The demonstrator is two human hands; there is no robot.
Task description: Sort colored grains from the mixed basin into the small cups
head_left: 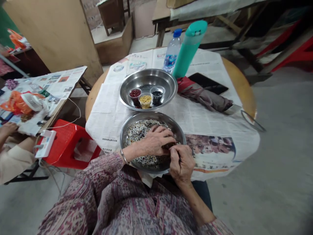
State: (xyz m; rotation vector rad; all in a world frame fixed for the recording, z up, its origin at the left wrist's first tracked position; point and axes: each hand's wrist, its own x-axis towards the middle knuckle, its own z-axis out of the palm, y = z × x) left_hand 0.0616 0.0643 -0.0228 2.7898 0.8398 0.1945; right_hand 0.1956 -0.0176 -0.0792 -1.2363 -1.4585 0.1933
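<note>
Directly under left grip point(157, 141), grains point(138, 131)

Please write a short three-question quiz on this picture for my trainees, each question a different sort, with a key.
1. How many cups stand in the far bowl?
2. True or false: the left hand is over the near bowl.
3. What stands beside the blue-capped bottle? A: a lamp. B: a green bottle. C: a plate.

Key: 1. Three. 2. True. 3. B.
</note>
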